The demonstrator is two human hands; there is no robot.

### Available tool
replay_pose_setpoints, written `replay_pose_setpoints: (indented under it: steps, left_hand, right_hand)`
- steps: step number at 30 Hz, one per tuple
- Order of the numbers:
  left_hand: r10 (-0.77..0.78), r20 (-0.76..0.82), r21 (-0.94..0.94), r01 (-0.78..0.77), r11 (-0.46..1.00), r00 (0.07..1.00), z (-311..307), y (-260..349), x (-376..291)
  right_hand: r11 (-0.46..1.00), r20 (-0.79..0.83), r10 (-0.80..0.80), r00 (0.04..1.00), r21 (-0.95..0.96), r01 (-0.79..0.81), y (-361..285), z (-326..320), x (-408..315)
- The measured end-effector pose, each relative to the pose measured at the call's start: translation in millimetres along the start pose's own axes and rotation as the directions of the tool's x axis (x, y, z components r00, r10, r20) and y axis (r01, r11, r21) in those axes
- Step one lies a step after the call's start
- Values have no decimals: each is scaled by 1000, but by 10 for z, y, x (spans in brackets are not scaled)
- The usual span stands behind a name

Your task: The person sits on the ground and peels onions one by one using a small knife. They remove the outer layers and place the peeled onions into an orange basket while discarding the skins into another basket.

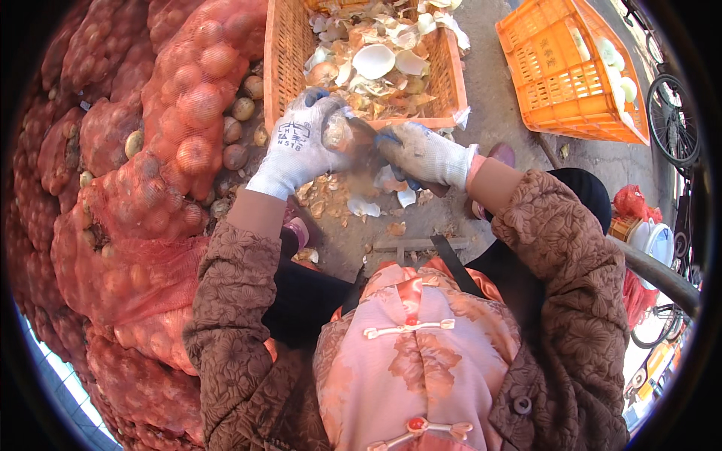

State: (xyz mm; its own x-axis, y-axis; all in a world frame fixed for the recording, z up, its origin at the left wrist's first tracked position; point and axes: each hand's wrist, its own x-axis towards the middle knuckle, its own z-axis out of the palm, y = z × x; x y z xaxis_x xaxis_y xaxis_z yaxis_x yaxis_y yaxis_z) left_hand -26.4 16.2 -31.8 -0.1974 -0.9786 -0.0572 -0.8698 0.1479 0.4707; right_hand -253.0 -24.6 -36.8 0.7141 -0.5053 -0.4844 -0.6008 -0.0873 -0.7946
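My left hand, in a white and blue work glove, is closed around an onion at the near edge of an orange plastic crate. Close to its right, my right hand, gloved alike, grips a knife whose dark blade lies against the onion; the blade is partly blurred. Onion skins and pale peeled layers fill the crate beyond both hands. More skin scraps lie on the ground below the hands.
Red mesh sacks of onions are piled along the left, with loose onions beside them. A tilted orange crate holding peeled onions stands at the upper right. A metal bar, a white bucket and bicycles are at the right.
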Motion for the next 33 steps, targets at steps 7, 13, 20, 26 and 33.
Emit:
replay_pose_setpoints:
  steps: [7, 13, 20, 26, 33]
  left_hand:
    - [-205, -146, -151, 183, 971, 968, 162, 8, -174]
    - [-372, -30, -491, 311, 814, 928, 214, -199, -240]
    - [-190, -307, 22, 206, 978, 933, 225, -31, -235]
    - [-503, -29, -436, 441, 784, 864, 93, -321, -163]
    - [-153, -385, -80, 132, 988, 910, 246, -292, -185]
  right_hand:
    - [934, -206, -290, 935, -274, 229, 29, 201, -27]
    - [952, -253, -232, 939, -259, 165, -73, 241, -92]
    - [960, -42, -120, 992, -259, 105, -200, -13, 54]
    - [954, -191, -117, 975, -296, 56, -112, 98, 111]
    - [955, -206, -181, 962, -270, 122, -26, 167, 222]
